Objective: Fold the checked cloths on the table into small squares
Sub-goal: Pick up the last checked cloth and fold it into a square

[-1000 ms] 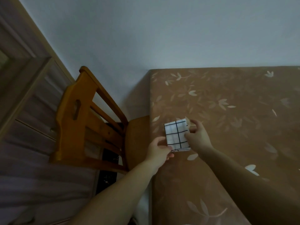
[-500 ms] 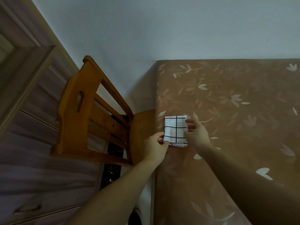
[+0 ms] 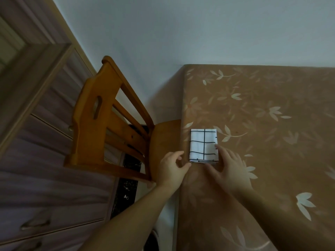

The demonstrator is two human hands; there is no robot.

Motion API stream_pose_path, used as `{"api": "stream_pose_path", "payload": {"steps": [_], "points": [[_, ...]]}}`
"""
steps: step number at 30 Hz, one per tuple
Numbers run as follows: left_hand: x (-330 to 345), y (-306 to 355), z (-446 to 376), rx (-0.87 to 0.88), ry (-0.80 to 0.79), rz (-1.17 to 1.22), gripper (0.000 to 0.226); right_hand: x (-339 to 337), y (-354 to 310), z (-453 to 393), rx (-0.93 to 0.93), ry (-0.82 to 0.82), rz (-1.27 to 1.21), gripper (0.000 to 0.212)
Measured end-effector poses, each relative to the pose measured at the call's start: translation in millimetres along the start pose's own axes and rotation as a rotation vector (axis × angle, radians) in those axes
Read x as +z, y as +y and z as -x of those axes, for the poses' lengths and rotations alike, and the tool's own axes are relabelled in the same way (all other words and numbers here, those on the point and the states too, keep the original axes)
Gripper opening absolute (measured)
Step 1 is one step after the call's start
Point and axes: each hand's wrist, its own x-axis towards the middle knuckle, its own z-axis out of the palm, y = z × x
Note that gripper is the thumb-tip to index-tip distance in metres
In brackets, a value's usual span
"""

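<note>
Now flat: small folded checked cloth (image 3: 203,145), floral table (image 3: 272,160).

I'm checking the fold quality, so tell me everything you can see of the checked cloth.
The checked cloth is white with thin black grid lines, looks like soft woven fabric, and is folded into a small, slightly tall rectangle. It lies flat on the brown floral tablecloth near the table's left edge. Stacked layer edges show along its near side. The right hand touches its right edge with a fingertip; the left hand sits just off its near-left corner, with contact unclear.
</note>
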Motion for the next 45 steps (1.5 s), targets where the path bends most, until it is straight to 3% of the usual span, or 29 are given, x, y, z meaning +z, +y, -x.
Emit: {"api": "stream_pose_path", "payload": {"steps": [3, 17, 34, 41, 45], "points": [[4, 1, -1, 0.020, 0.011, 0.027, 0.043, 5, 4, 3, -0.047, -0.023, 0.093, 0.073], [8, -1, -9, 0.036, 0.092, 0.042, 0.032, 13, -7, -18, -0.105, -0.003, 0.081, 0.056], [10, -3, -15, 0.033, 0.101, 0.067, 0.024, 13, -18, -23, -0.057, -0.015, 0.101, 0.057], [-1, 4, -5, 0.020, 0.042, 0.010, 0.054, -6, -26, -11, -0.061, -0.043, 0.064, 0.072], [-22, 23, 8, 0.089, -0.037, -0.149, 0.060, -38, -23, 4, -0.029, -0.030, 0.098, 0.073]]}}
